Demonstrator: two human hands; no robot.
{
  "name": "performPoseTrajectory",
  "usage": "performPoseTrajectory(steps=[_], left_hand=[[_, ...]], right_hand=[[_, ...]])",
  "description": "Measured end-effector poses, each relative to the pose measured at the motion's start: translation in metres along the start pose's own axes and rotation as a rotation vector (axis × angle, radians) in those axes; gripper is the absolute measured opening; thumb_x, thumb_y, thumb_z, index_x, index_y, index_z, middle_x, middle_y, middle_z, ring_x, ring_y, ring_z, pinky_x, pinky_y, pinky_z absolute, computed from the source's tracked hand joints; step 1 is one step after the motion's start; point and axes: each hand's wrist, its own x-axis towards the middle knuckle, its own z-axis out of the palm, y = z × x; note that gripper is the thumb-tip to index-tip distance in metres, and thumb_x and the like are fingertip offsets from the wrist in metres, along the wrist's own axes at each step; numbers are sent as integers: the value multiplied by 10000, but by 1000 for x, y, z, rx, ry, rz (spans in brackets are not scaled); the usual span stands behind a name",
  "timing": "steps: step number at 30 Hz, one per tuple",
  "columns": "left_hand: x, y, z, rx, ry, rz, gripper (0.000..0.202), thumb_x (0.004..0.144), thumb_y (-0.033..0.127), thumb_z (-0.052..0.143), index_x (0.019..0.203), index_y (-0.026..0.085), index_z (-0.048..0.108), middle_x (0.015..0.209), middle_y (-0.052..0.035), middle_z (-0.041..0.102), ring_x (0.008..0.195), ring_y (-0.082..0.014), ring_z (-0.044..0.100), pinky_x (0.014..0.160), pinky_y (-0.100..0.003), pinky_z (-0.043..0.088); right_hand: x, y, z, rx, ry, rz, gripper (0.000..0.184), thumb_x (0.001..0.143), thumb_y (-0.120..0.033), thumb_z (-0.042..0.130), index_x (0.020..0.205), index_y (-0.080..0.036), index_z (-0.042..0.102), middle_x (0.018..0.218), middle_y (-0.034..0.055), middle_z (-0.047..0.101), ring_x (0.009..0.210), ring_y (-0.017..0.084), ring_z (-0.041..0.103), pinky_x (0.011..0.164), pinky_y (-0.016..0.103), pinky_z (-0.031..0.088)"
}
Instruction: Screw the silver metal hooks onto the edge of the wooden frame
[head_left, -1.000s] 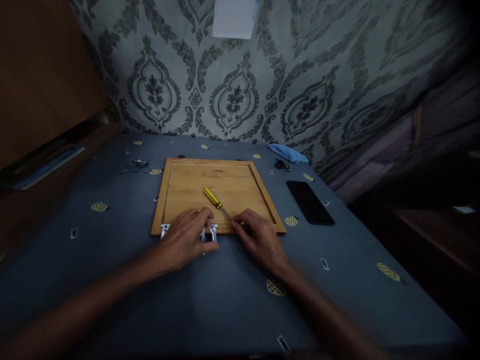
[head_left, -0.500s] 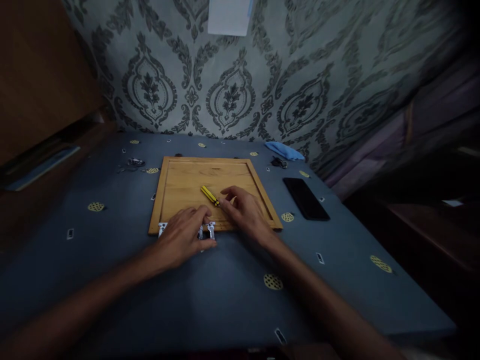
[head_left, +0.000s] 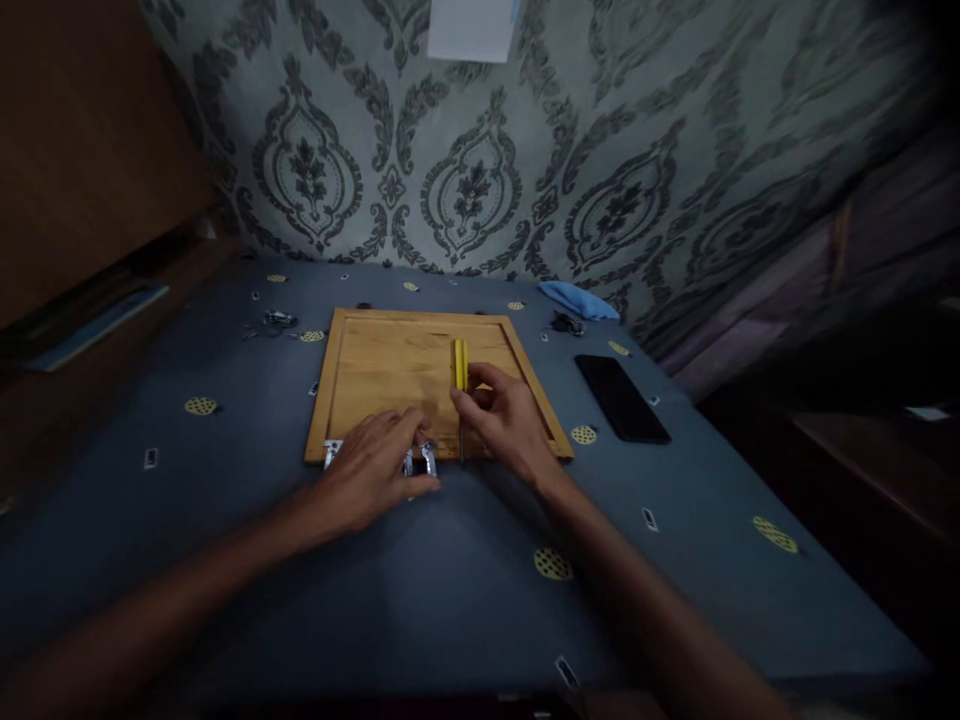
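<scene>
A wooden panel (head_left: 405, 345) with a raised frame lies flat before me. My left hand (head_left: 375, 460) rests over its near edge, fingers curled and thumb below, gripping a metal hinge (head_left: 428, 460) that shows partly between them. Another metal piece (head_left: 332, 452) peeks out at the panel's near left corner, partly hidden by the hand. Pinched in my right hand (head_left: 502, 412) is a screwdriver (head_left: 460, 366) with a yellow and black handle. It is held upright, its thin shaft pointing down near the panel's front edge, to the right of the hinge.
A black phone (head_left: 622, 398) lies right of the panel. Behind it are a small dark object (head_left: 567, 324) and a blue cloth (head_left: 579, 299). Small metallic items (head_left: 279, 319) lie at the back left. Patterned wallpaper (head_left: 472, 190) rises behind the blue table covering (head_left: 247, 540).
My right hand has turned the screwdriver from lying slanted over the panel to upright, handle up. My left hand stays at the hinge. The view has shifted slightly.
</scene>
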Motion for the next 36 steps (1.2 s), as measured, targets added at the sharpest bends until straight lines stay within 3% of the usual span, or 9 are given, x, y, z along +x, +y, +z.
performPoseTrajectory(steps=[4, 11, 36], left_hand=[[-1, 0, -1, -16, 4, 16, 390, 771, 287, 841, 1013, 236, 540, 1043, -18, 679, 995, -259, 647, 842, -369, 476], [-1, 2, -1, 11, 5, 12, 391, 786, 294, 832, 1030, 230, 534, 1008, -19, 670, 960, -249, 640, 830, -372, 467], [-1, -1, 2, 23, 21, 8, 412, 781, 327, 841, 1036, 240, 530, 1039, -26, 678, 967, -257, 644, 830, -379, 483]], right_hand=[[-14, -11, 1, 295, 44, -21, 293, 818, -444, 701, 920, -225, 535, 721, -52, 517, 535, 109, 529, 491, 249, 418], [-19, -15, 9, 366, 132, -106, 285, 829, -411, 733, 911, -241, 520, 768, -43, 569, 550, 102, 559, 506, 262, 455], [-24, -12, 14, 314, 143, -182, 255, 872, -405, 726, 932, -242, 540, 754, -47, 565, 582, 120, 605, 543, 284, 476]])
